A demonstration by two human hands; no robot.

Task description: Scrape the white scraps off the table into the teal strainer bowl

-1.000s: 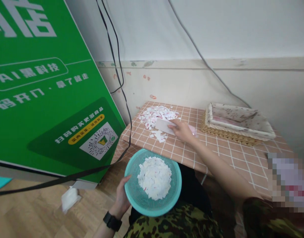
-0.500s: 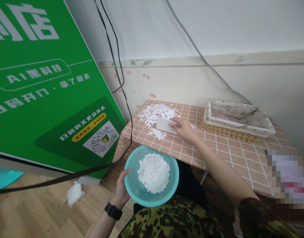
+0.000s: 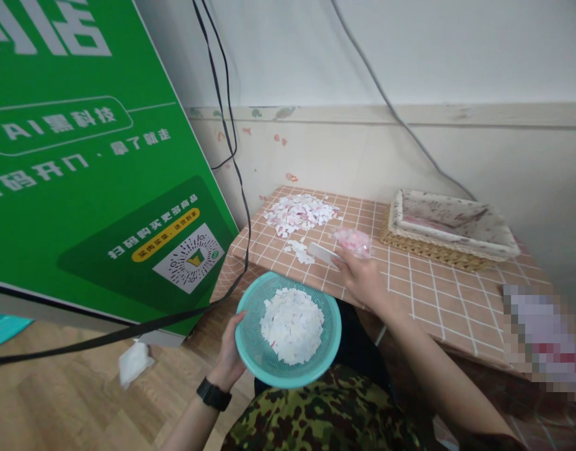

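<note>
My left hand [image 3: 232,354] grips the left rim of a round turquoise plastic basket [image 3: 335,332], held just below the table's front edge. Inside it lies a heap of small white paper scraps [image 3: 292,326]. My right hand [image 3: 360,275] is closed on a flat white card [image 3: 322,255], tilted over the table. Beside the card's tip is a small patch of white scraps [image 3: 298,250]. Farther back rests a larger pile of white and pinkish scraps [image 3: 300,213]. Just beyond my right hand lies a clear bag of pink bits [image 3: 352,241].
A checked brown cloth covers the table [image 3: 438,300]. At its back right stands a cloth-lined wicker basket [image 3: 457,250]. A green sign panel [image 3: 91,163] fills the left, with a black strap [image 3: 243,207] hanging before it. Crumpled white plastic [image 3: 134,363] lies on the floor.
My right hand has drawn the card toward me and slightly right, away from the large pile to the small patch. The pink bag now shows more fully. My left hand keeps holding the turquoise basket.
</note>
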